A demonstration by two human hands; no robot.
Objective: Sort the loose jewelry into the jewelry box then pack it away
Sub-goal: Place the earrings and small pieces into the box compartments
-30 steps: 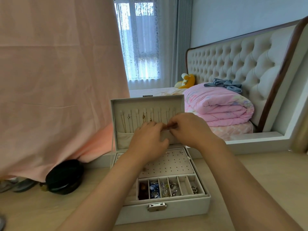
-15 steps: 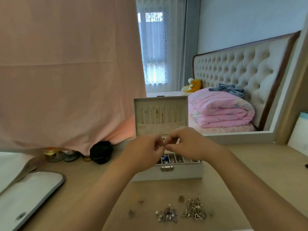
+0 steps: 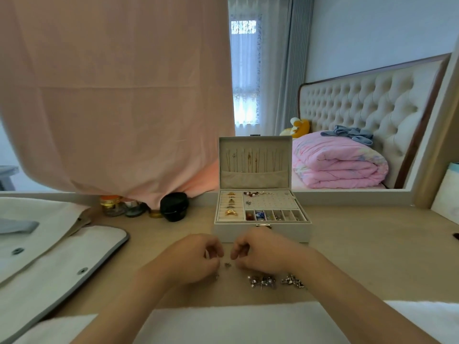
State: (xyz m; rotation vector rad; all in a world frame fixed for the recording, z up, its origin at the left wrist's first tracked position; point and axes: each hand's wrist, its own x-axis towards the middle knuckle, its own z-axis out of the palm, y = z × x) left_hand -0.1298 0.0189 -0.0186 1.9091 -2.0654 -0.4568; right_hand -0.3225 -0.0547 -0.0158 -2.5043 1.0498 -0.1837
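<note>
Both grips are curled, fingertips nearly meeting: my left hand (image 3: 192, 259) and right hand (image 3: 260, 254) flank a tiny stud (image 3: 227, 264) on the counter; whether either pinches anything, I cannot tell. A fumble could flick it off the near edge, away from the open jewelry box (image 3: 262, 219).

I see my two forearms bare up to the frame edge, with no sleeves. My left hand (image 3: 191, 259) and right hand (image 3: 260, 254) wear no rings or gloves.
</note>
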